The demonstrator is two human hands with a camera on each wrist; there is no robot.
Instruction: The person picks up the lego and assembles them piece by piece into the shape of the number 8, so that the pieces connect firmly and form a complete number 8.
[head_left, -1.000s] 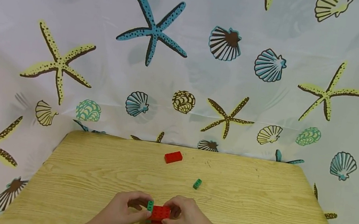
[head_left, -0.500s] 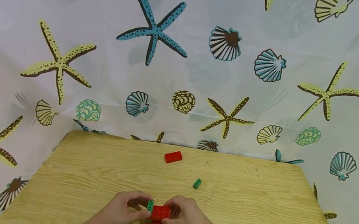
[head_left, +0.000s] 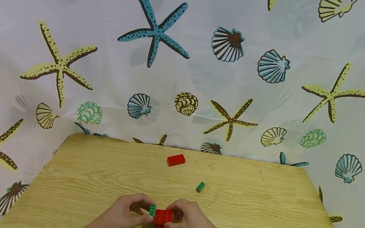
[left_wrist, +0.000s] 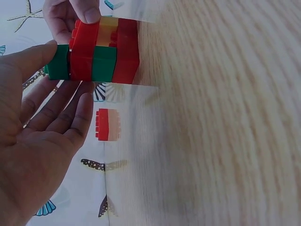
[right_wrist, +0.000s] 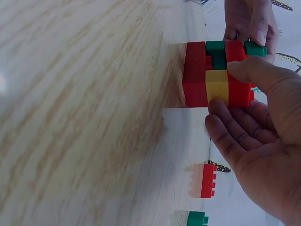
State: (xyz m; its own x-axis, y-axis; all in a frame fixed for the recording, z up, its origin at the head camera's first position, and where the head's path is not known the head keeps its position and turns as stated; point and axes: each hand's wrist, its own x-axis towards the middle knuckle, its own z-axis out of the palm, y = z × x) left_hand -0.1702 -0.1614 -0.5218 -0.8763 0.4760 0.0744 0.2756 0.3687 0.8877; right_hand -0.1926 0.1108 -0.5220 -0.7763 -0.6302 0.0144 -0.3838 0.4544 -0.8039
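A small stack of toy building bricks stands on the table in front of the person. Its lowest layer is a red brick (left_wrist: 127, 52). On that sit a green brick (left_wrist: 104, 64) at the left end and a yellow brick (right_wrist: 217, 84) at the right end, with a gap between. An upper red brick (head_left: 164, 216) bridges both. The left hand (head_left: 127, 213) pinches a top green brick (head_left: 152, 209) at the stack's left end, thumb on the near side. The right hand (head_left: 190, 223) grips the right end of the upper red brick between thumb and fingers.
Farther back on the wooden table (head_left: 105, 173) lies a loose red brick (head_left: 176, 160). A loose small green brick (head_left: 200, 187) lies nearer, right of centre. A curtain (head_left: 189, 71) printed with starfish and shells surrounds the table's back and sides.
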